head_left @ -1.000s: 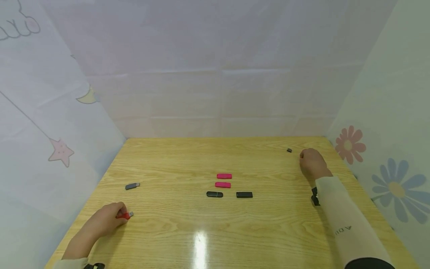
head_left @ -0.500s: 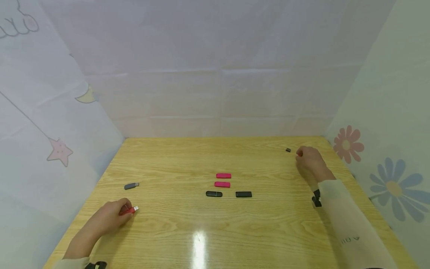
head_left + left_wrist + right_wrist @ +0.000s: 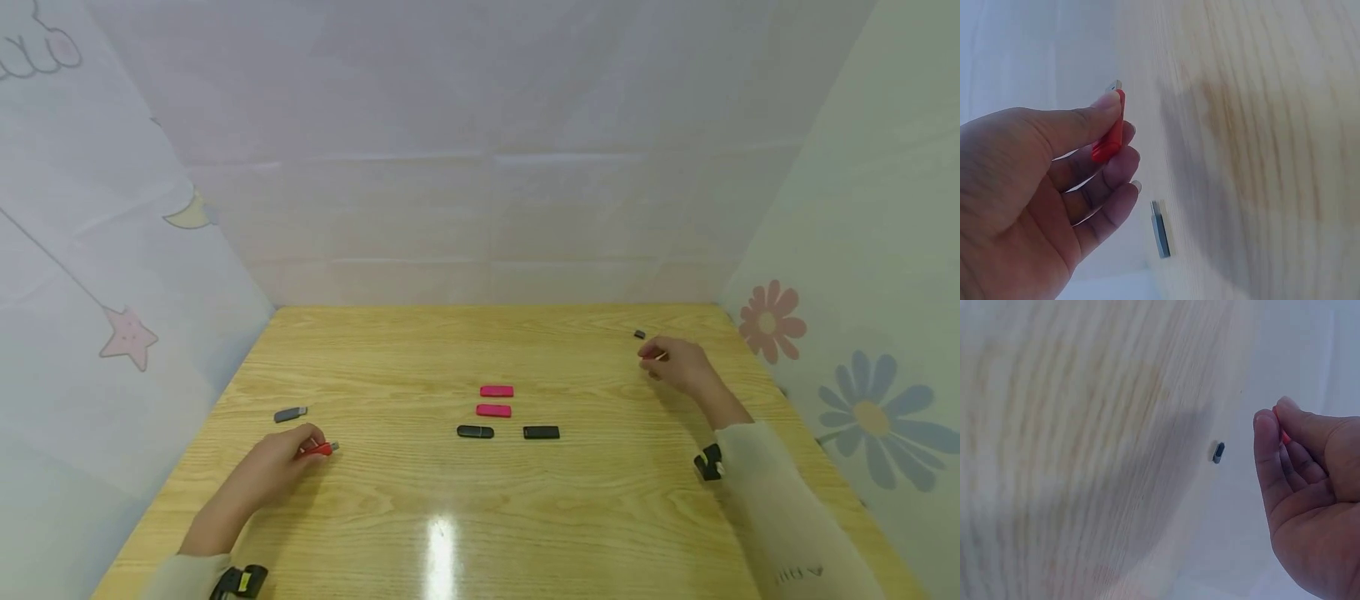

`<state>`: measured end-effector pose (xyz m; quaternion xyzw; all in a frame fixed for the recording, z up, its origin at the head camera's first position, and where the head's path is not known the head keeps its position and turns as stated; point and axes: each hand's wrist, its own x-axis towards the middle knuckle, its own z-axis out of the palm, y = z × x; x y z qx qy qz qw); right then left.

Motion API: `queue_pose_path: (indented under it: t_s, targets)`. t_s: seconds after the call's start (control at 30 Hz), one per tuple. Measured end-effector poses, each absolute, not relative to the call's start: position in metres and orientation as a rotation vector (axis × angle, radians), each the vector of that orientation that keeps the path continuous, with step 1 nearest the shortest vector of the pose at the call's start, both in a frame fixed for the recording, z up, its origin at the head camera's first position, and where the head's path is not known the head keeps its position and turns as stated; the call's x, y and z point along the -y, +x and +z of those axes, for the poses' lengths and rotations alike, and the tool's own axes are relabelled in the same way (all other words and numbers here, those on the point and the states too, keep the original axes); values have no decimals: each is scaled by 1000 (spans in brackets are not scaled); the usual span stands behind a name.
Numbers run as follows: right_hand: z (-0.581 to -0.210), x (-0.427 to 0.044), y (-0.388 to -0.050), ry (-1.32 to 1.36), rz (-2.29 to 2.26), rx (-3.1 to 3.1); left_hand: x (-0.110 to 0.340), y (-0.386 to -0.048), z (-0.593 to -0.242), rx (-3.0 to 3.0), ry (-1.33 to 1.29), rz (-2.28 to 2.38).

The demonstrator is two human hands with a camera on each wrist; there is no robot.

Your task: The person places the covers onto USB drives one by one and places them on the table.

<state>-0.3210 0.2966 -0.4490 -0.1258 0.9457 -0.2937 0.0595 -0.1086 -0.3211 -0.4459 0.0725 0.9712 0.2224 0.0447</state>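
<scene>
My left hand point(image 3: 277, 461) pinches a red USB flash drive point(image 3: 1112, 132) between thumb and fingers, its metal plug pointing out past the thumb. A grey USB flash drive point(image 3: 288, 414) lies on the table just beyond that hand. At the far right, my right hand point(image 3: 681, 367) pinches a small red object point(image 3: 1285, 435); fingertips hide most of it, so its kind cannot be told. Close to the right hand, a tiny dark piece point(image 3: 640, 334) lies on the table. Both hands are raised above the wood.
Mid-table lie two pink USB flash drives point(image 3: 495, 391), one behind the other. In front of them are a rounded black stick point(image 3: 476, 432) and a rectangular black stick point(image 3: 541, 432). Pale printed sheets surround the wooden table point(image 3: 420, 492) at the back and sides.
The left hand has carried the red flash drive forward and to the right. The right hand has moved slightly left, and the red object in it now shows more. The things on the table stay put.
</scene>
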Motion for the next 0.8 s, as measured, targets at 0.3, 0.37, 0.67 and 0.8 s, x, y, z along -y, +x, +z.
queue_pose_path:
  t_s: [0.3, 0.37, 0.67, 0.8]
  targets:
    - [-447, -280, -303, -469, -948, -2830, 304, -121, -445, -2968, 253, 723]
    - [-447, -277, -303, -487, -944, -2840, 303, -124, -446, -2967, 265, 732]
    - [-449, -269, -296, -529, -939, -2863, 291, -135, -450, -2969, 307, 763]
    - [-449, -260, -289, -590, -940, -2859, 282, -141, -452, -2959, 329, 777]
